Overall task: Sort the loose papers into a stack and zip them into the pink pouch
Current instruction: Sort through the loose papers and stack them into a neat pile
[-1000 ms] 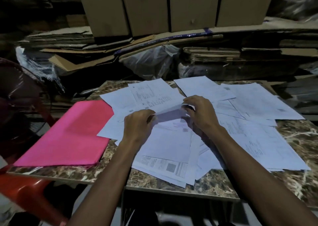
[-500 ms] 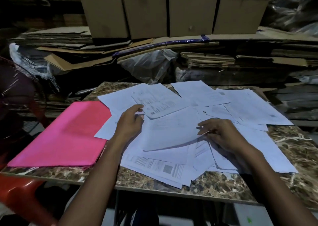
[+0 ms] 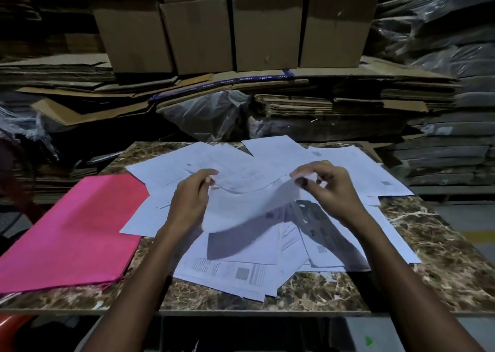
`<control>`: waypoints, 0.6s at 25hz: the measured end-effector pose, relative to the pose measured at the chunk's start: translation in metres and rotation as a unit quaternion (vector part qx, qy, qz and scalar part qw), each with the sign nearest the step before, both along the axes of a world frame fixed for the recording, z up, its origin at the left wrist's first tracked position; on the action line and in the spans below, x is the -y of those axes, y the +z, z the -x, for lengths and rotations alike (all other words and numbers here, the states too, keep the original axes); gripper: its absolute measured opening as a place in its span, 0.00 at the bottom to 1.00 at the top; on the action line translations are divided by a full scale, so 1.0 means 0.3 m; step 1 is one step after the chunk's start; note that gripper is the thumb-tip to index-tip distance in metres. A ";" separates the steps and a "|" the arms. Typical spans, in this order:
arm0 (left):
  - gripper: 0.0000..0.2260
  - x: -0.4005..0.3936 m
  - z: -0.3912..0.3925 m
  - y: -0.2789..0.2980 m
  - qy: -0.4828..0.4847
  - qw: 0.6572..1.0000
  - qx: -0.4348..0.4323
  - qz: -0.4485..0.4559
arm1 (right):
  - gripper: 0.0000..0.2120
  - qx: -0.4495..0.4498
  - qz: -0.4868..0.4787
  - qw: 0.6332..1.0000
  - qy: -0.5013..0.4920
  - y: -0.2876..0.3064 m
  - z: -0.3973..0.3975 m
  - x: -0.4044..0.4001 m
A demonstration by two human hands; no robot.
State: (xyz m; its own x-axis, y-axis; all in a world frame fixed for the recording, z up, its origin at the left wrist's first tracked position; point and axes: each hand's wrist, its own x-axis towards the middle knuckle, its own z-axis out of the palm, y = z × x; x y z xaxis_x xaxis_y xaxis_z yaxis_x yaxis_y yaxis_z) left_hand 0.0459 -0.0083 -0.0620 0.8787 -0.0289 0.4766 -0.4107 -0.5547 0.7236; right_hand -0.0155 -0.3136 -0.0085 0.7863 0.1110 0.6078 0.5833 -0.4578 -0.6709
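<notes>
While raised, left hand [image 3: 191, 200] – right hand [image 3: 328, 188] pinch sheet [image 3: 249, 207] (sagging).

White papers [image 3: 267, 257] scattered beside flat pink pouch [image 3: 69, 233]

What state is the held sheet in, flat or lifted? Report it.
Lifted. Both hands, left and right, pinch the sheet's top edge; it curves above the papers, casting a shadow.

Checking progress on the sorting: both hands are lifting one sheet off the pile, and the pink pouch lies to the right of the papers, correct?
Not quite. The head view shows the pink pouch left of the papers; both hands, left hand and right hand, do hold one sheet.
</notes>
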 end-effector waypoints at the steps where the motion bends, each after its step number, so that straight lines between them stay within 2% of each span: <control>1: 0.06 0.001 0.033 0.031 0.002 1.000 0.002 0.028 | 0.12 -0.038 0.034 0.999 0.015 -0.012 0.013 0.009; 2: 0.09 -0.008 0.057 0.047 -0.013 1.000 -0.008 -0.004 | 0.14 -0.100 0.065 0.992 0.042 -0.031 0.036 0.024; 4: 0.23 -0.027 0.105 0.048 -0.085 0.980 -0.074 -0.165 | 0.21 -0.236 0.118 0.957 0.118 -0.067 0.097 0.056; 5: 0.29 -0.030 0.135 0.042 -0.119 0.955 -0.112 -0.248 | 0.24 -0.282 0.115 0.944 0.129 -0.080 0.123 0.064; 7: 0.31 -0.019 0.185 0.024 -0.154 0.915 -0.151 -0.340 | 0.24 -0.296 0.040 0.952 0.062 -0.096 0.137 0.065; 9: 0.28 0.017 0.249 -0.001 -0.168 0.919 -0.157 -0.321 | 0.14 -0.223 0.001 0.973 -0.059 -0.093 0.128 0.047; 10: 0.28 0.037 0.282 -0.014 -0.178 0.927 -0.144 -0.297 | 0.12 -0.197 0.040 0.975 -0.089 -0.088 0.123 0.037; 11: 0.28 0.061 0.304 -0.027 -0.191 0.936 -0.134 -0.264 | 0.20 -0.200 0.110 0.968 -0.103 -0.089 0.118 0.027; 13: 0.21 0.104 0.305 -0.018 -0.209 0.958 -0.146 -0.128 | 0.39 -0.251 0.264 0.919 -0.149 -0.104 0.113 0.014; 15: 0.15 0.126 0.236 0.004 -0.175 0.974 -0.143 -0.028 | 0.44 -0.308 0.377 0.853 -0.188 -0.132 0.107 0.007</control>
State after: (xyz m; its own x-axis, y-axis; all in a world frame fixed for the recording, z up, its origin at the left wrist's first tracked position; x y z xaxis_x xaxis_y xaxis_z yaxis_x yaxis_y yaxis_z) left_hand -0.0249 -0.0461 -0.0608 0.9069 -0.3695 0.2027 -0.3675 -0.4582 0.8093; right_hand -0.0477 -0.3157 -0.0480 0.9969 -0.0432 -0.0656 -0.0572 -0.9717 -0.2292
